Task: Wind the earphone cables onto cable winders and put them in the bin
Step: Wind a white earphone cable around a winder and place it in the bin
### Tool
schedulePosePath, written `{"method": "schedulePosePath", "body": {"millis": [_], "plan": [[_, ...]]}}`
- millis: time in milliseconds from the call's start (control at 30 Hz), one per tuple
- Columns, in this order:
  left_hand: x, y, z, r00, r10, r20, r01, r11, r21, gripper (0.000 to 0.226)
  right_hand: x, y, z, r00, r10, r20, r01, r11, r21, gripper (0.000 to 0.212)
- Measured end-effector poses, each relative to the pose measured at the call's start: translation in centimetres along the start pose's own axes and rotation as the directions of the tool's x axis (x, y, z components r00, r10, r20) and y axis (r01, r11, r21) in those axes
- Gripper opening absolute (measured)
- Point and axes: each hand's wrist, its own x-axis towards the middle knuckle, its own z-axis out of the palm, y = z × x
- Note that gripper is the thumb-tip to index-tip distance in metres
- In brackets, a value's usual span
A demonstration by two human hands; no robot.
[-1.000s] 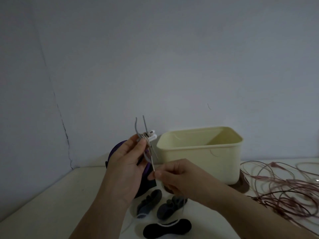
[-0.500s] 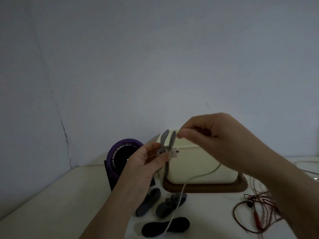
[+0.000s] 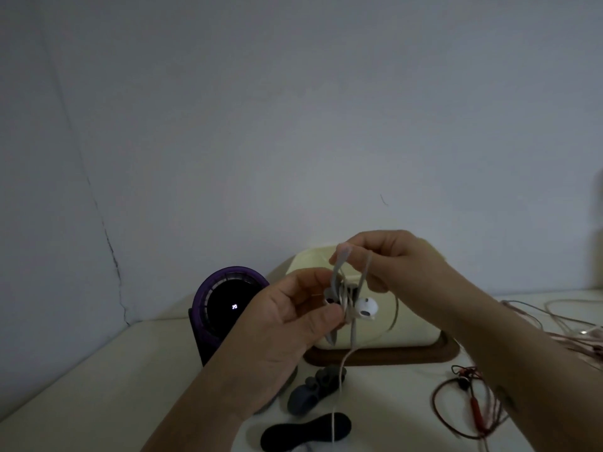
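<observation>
My left hand [image 3: 293, 318] pinches a grey cable winder [image 3: 339, 288] with white earphone cable wrapped round its middle. A white earbud [image 3: 366, 308] sticks out on the winder's right side. My right hand [image 3: 394, 259] is raised just above and right of the winder, its fingers curled round the cable and the winder's upper tips. The loose white cable [image 3: 339, 380] hangs down from the winder to the table. The cream bin [image 3: 414, 327] stands right behind both hands, mostly hidden by them.
A purple round device [image 3: 228, 305] with a lit display stands left of the bin. Spare winders lie on the table: a grey-blue one [image 3: 313, 389] and a black one [image 3: 306, 432]. Red earphone cables [image 3: 470, 409] tangle at the right. The bin sits on a brown tray [image 3: 385, 357].
My right hand came down from above the winder and closed in on its top, carrying the cable round. The winder has turned, so an earbud shows on its right side.
</observation>
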Motion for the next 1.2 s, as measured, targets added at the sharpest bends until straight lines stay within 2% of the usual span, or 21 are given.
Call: {"method": "schedulePosePath", "body": {"millis": [133,200,300,367,500,633,767,867,967,1100,1200], "plan": [[0.3,0.6,-0.2,0.992,0.037,-0.12,-0.049,0.994,-0.102,0.025,0.0,1.7,1.4,0.995,0.075,0.06,-0.08,0.993,0.086,0.027],[0.6,0.5,-0.4,0.981,0.021,-0.193,-0.056,0.983,-0.176,0.019,-0.1,2.3,2.6,0.988,0.106,0.112,-0.113,0.992,0.062,0.031],[0.9,0.4,-0.9,0.965,0.032,-0.261,-0.097,0.966,-0.24,0.034,-0.4,3.1,3.9,0.973,0.146,0.18,-0.154,0.988,0.03,0.038],[1.0,0.5,-1.3,0.952,0.043,-0.304,-0.127,0.956,-0.264,0.033,-0.5,3.2,4.3,0.967,0.151,0.206,-0.141,0.988,-0.063,0.034],[1.2,0.0,-2.5,0.911,-0.008,-0.413,-0.145,0.93,-0.338,0.026,-0.8,2.6,4.8,0.951,0.156,0.266,-0.05,0.929,-0.366,0.025],[1.3,-0.6,-3.3,0.874,-0.063,-0.482,-0.078,0.961,-0.267,0.036,-1.1,0.5,4.6,0.952,0.106,0.287,0.066,0.845,-0.531,0.026],[1.4,-1.3,-3.4,0.854,-0.027,-0.519,-0.017,0.997,-0.079,0.029,-1.4,-1.8,3.9,0.944,-0.005,0.331,0.217,0.764,-0.608,0.028],[1.3,-1.6,-2.9,0.884,0.013,-0.468,0.01,0.999,0.046,0.02,-1.5,-3.0,3.1,0.955,-0.07,0.29,0.242,0.749,-0.616,0.028],[1.1,-1.6,-2.4,0.923,-0.026,-0.383,0.062,0.995,0.081,0.03,-1.1,-3.2,1.4,0.981,-0.136,0.141,0.194,0.778,-0.598,0.022],[0.7,-1.5,-1.7,0.972,-0.07,-0.224,0.092,0.992,0.089,0.034,-0.6,-2.6,-0.5,0.969,-0.249,-0.01,0.194,0.782,-0.592,0.017],[0.5,-1.3,-1.2,0.987,-0.08,-0.142,0.092,0.993,0.077,0.029,-0.4,-1.8,-1.4,0.968,-0.233,-0.088,0.167,0.871,-0.463,0.024]]}}
